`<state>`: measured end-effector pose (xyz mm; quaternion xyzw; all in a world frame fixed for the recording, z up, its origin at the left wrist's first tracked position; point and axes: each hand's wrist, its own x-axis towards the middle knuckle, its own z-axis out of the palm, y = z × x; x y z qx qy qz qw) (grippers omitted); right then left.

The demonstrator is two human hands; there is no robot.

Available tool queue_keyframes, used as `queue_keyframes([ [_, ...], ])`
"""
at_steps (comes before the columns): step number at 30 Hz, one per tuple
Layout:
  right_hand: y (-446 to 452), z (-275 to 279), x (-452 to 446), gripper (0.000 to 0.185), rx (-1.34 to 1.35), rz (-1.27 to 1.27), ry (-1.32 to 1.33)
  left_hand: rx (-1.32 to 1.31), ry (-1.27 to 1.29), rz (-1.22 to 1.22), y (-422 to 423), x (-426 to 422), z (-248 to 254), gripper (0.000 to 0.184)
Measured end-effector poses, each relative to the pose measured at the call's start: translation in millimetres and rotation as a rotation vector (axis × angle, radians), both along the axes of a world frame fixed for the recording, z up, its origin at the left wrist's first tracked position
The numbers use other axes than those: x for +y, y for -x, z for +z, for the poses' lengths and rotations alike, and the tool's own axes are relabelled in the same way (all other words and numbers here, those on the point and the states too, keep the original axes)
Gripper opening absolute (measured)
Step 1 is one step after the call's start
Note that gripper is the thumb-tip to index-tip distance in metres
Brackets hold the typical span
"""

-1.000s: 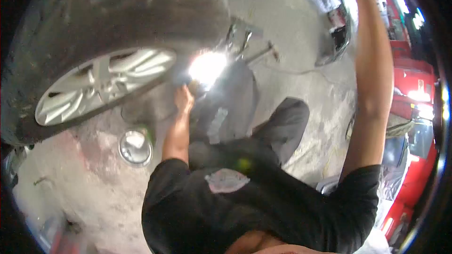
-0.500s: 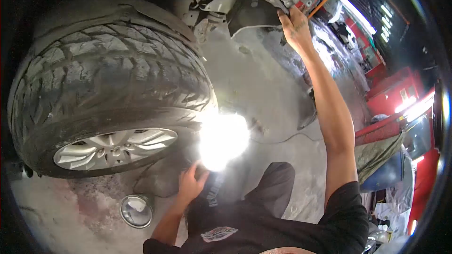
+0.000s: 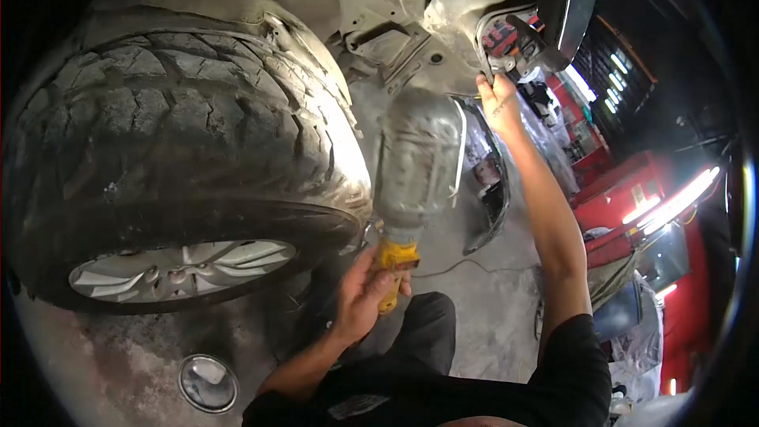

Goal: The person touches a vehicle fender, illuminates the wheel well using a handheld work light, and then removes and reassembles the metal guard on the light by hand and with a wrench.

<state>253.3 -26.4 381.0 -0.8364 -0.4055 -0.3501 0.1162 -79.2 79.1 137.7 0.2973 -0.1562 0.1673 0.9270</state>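
Lamp (image 3: 414,190) in L hand (image 3: 361,300) by yellow hndl (image 3: 397,255), head (image 3: 421,150) beyond.

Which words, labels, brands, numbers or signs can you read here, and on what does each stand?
No text can be read with certainty.
Black shirt: chest print, too blurred.
Red box: pale label, too small.
Red patch beyond the right hand: dark marks, unclear.

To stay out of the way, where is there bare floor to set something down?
Bare floor shows between the bent knee and right arm; a stained patch lies between tyre and round tin. It's crowded around the right hand, amid vehicle parts, and between lamp and tyre.
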Motion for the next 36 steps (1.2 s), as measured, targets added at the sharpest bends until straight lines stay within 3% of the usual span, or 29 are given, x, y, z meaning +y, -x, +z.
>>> queue_keyframes([
  [4,0.6,4.4,-0.2,0.032,0.05,-0.134,0.058,-0.075,0.153,-0.118,-14.3,3.5,14.8,0.055],
  [9,4.5,4.8,-1.8,0.04,-0.002,-0.068,0.044,-0.167,0.239,-0.135,-26.4,9.5,38.6,0.055],
  [12,-2.1,2.5,-6.3,0.045,0.147,-0.094,-0.02,-0.21,0.29,-0.12,-36.2,15.6,50.0,0.056],
  [13,-4.0,1.6,-6.4,0.046,0.051,-0.056,0.009,-0.216,0.312,-0.106,-39.3,17.7,53.2,0.058],
  [19,7.4,5.4,-3.9,0.044,0.088,-0.151,0.032,-0.23,0.288,-0.116,-50.5,30.8,66.4,0.064],
  [21,-21.4,3.4,-19.5,0.043,0.006,0.011,0.129,-0.265,0.28,-0.115,-54.1,33.5,69.0,0.064],
  [23,-29.6,3.0,-26.2,0.044,0.057,-0.038,0.15,-0.299,0.272,-0.115,-56.2,36.7,71.4,0.064],
  [27,-50.4,-4.5,-38.0,0.045,-0.105,0.026,0.11,-0.291,0.266,-0.139,-58.5,40.3,72.3,0.064],
  [31,-35.9,0.8,-28.5,0.047,0.003,0.063,0.133,-0.271,0.278,-0.156,-60.1,44.2,73.1,0.063],
  [33,-42.0,-2.4,-30.5,0.047,-0.143,0.053,0.158,-0.269,0.272,-0.163,-62.7,42.4,70.7,0.062],
  [36,-41.0,-0.5,-32.2,0.047,-0.142,0.082,0.167,-0.264,0.274,-0.172,-63.1,42.3,70.9,0.062],
])
